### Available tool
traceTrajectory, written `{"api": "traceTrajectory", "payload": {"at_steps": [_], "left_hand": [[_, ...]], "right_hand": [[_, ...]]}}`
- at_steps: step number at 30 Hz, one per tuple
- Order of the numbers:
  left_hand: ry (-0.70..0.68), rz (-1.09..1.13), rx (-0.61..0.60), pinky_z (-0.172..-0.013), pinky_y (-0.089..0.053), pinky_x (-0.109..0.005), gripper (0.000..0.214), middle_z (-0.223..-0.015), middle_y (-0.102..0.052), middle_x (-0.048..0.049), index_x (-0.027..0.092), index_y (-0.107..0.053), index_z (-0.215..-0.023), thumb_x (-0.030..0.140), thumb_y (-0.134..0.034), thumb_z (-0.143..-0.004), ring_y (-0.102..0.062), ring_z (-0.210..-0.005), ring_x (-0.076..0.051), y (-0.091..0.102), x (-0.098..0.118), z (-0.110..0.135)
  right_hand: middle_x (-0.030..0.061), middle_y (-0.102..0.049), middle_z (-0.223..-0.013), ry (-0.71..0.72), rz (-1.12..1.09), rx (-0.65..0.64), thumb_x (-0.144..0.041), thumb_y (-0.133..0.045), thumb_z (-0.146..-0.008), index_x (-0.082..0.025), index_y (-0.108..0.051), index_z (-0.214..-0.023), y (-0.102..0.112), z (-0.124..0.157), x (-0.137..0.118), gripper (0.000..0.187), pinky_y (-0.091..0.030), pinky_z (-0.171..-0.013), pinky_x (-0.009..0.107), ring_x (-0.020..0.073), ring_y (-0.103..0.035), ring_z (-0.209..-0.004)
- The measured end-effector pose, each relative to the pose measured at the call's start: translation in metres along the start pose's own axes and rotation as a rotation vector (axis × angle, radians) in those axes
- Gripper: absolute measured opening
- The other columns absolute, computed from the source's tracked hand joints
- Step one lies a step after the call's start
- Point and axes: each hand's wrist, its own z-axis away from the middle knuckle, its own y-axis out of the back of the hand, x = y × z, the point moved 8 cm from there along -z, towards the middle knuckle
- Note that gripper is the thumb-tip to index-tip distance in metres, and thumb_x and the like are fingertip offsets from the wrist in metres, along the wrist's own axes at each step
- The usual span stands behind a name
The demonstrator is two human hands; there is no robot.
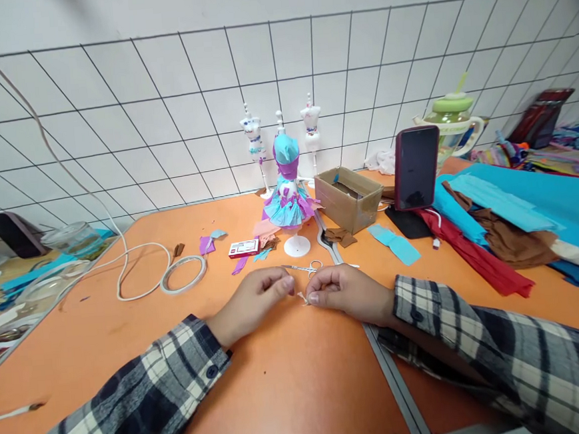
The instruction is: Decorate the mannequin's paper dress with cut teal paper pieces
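Pale scrap, perhaps paper, in right hand; left hand near

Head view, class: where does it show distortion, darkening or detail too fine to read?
In the head view, the tiled wall skews toward its sides; the dark red bottle looks stretched at far right; the top right corner darkens; the pale scrap in the right hand is too small to identify.

An orange table is filling the lower frame; scissors are lying at centre, a cardboard box is standing upper right of centre.
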Motion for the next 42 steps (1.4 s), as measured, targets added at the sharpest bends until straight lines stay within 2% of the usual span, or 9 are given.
{"api": "traceTrajectory", "payload": {"at_steps": [6,9,14,18,20,25,32,37,42], "left_hand": [[0.044,-0.021,-0.07,-0.06,-0.037,-0.023,0.028,-0.064,-0.054,0.0004,0.015,-0.06,-0.069,0.036,-0.051,-0.084,-0.047,-0.063,-0.013,-0.021,0.004,0.003],[0.019,-0.013,-0.007,-0.06,-0.037,-0.022,0.026,-0.064,-0.053,0.0009,0.015,-0.058,-0.067,0.033,-0.05,-0.084,-0.047,-0.063,-0.012,-0.015,0.008,0.004],[0.005,0.042,0.159,-0.065,-0.039,-0.023,0.024,-0.069,-0.056,0.0006,0.015,-0.057,-0.072,0.034,-0.052,-0.085,-0.05,-0.068,-0.013,0.0,0.01,0.006],[0.028,0.078,0.147,-0.063,-0.04,-0.023,0.024,-0.068,-0.057,0.0009,0.015,-0.06,-0.073,0.036,-0.055,-0.085,-0.05,-0.065,-0.012,-0.007,0.009,0.006],[0.015,0.131,0.121,-0.064,-0.041,-0.023,0.023,-0.071,-0.059,0.0003,0.015,-0.061,-0.075,0.035,-0.056,-0.085,-0.052,-0.067,-0.012,-0.014,0.011,0.005],[0.009,0.182,0.102,-0.07,-0.043,-0.025,0.02,-0.079,-0.065,-0.0028,0.014,-0.065,-0.083,0.033,-0.058,-0.084,-0.057,-0.075,-0.015,-0.018,0.012,0.006],[-0.004,0.162,0.117,-0.065,-0.04,-0.024,0.026,-0.073,-0.059,-0.0013,0.015,-0.063,-0.078,0.036,-0.051,-0.087,-0.051,-0.07,-0.014,-0.012,0.012,0.009],[0.034,0.137,0.135,-0.059,-0.036,-0.022,0.024,-0.064,-0.05,0.0026,0.016,-0.058,-0.069,0.033,-0.054,-0.085,-0.043,-0.061,-0.011,-0.013,0.012,0.006],[0.03,0.12,0.125,-0.064,-0.04,-0.024,0.022,-0.071,-0.059,-0.0003,0.015,-0.062,-0.074,0.034,-0.058,-0.083,-0.051,-0.068,-0.013,-0.014,0.008,0.004]], "right_hand": [[-0.0047,-0.042,-0.058,0.037,0.178,0.033,-0.034,-0.062,-0.074,-0.017,-0.062,-0.071,0.001,0.0,0.0,0.017,-0.022,-0.048,0.023,0.0081,-0.031,-0.051],[-0.0045,-0.044,-0.059,0.031,0.194,0.073,-0.03,-0.059,-0.075,-0.017,-0.06,-0.071,0.006,-0.001,0.0,0.014,-0.024,-0.048,0.022,0.0078,-0.033,-0.051],[-0.0039,-0.05,-0.067,0.092,0.192,0.285,-0.025,-0.057,-0.076,-0.017,-0.052,-0.074,0.027,0.002,-0.012,0.009,-0.029,-0.048,0.02,0.0068,-0.038,-0.053],[0.0019,-0.06,-0.097,0.132,0.038,0.165,-0.036,-0.064,-0.076,-0.021,-0.051,-0.107,0.011,0.006,-0.017,0.037,-0.039,-0.048,0.02,0.0071,-0.05,-0.057],[0.0034,-0.061,-0.102,0.161,0.046,0.165,-0.034,-0.073,-0.068,-0.022,-0.05,-0.111,0.006,0.007,-0.018,0.05,-0.045,-0.054,0.022,0.0085,-0.056,-0.062],[0.0012,-0.067,-0.082,0.276,0.108,0.28,-0.025,-0.07,-0.073,-0.019,-0.064,-0.09,0.012,0.006,-0.02,0.019,-0.05,-0.065,0.025,0.0117,-0.061,-0.069],[0.0006,-0.07,-0.076,0.271,0.122,0.291,-0.028,-0.067,-0.076,-0.021,-0.073,-0.085,0.016,0.006,-0.018,0.013,-0.047,-0.056,0.023,0.011,-0.059,-0.06],[-0.0021,-0.069,-0.075,0.397,0.378,0.349,-0.024,-0.066,-0.078,-0.024,-0.073,-0.083,0.016,0.013,-0.032,0.008,-0.044,-0.059,0.021,0.0092,-0.057,-0.061],[-0.0034,-0.067,-0.073,0.47,0.522,0.405,-0.02,-0.064,-0.079,-0.022,-0.069,-0.08,0.018,0.019,-0.043,0.005,-0.042,-0.058,0.02,0.0082,-0.056,-0.06]]}}
